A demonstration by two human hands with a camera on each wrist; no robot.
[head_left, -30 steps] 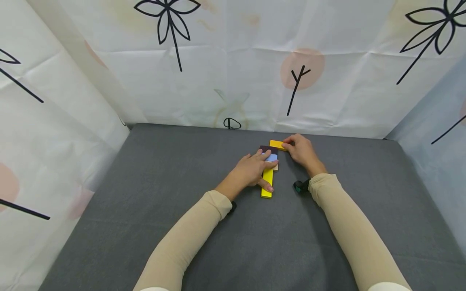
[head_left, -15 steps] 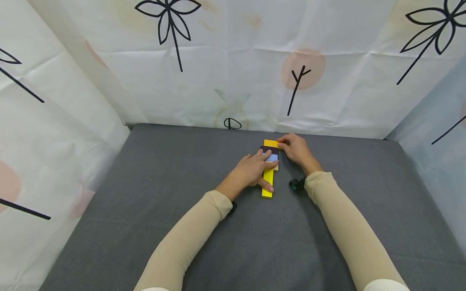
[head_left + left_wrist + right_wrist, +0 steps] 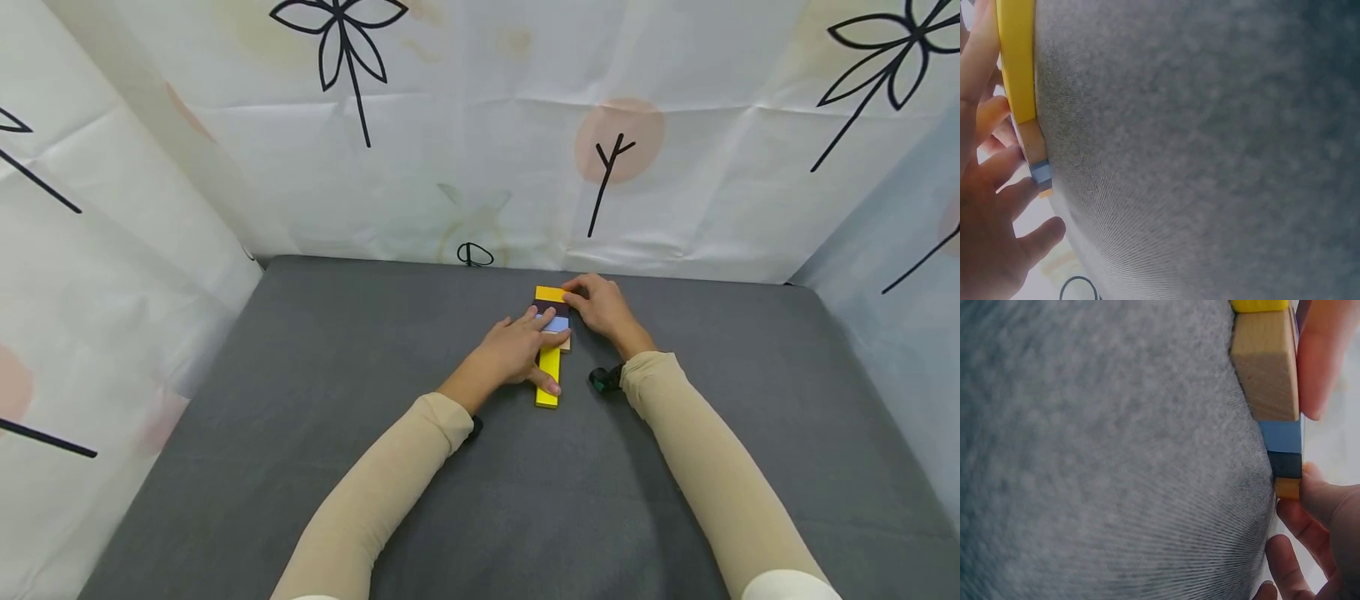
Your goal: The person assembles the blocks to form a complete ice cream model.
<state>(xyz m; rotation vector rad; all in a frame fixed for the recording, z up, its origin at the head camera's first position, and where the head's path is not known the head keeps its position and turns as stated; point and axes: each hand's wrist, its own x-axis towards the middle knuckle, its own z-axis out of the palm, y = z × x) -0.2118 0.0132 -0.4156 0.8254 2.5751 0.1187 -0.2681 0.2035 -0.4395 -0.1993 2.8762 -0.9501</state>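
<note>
A row of flat blocks lies on the grey cloth. From far to near they are an orange-yellow block (image 3: 550, 293), a dark purple block (image 3: 551, 308), a light blue block (image 3: 558, 324), a bare-wood block (image 3: 1264, 365) and a long yellow block (image 3: 550, 362) pointing toward me. Across the middle ones my left hand (image 3: 510, 352) rests with spread fingers, its thumb on the long yellow block. At the far end, my right hand (image 3: 603, 310) pinches the right end of the orange-yellow block, which sits against the dark purple one. Left fingers partly cover the blue and wooden blocks.
The grey cloth-covered table (image 3: 300, 400) extends around the row. A white printed fabric wall (image 3: 480, 150) rises just behind the far edge, with more fabric at both sides. A dark wrist device (image 3: 603, 379) hangs under the right wrist.
My right hand has slid the orange-yellow block leftward, from sticking out on the right to lining up with the dark purple block. The left hand has stayed in place.
</note>
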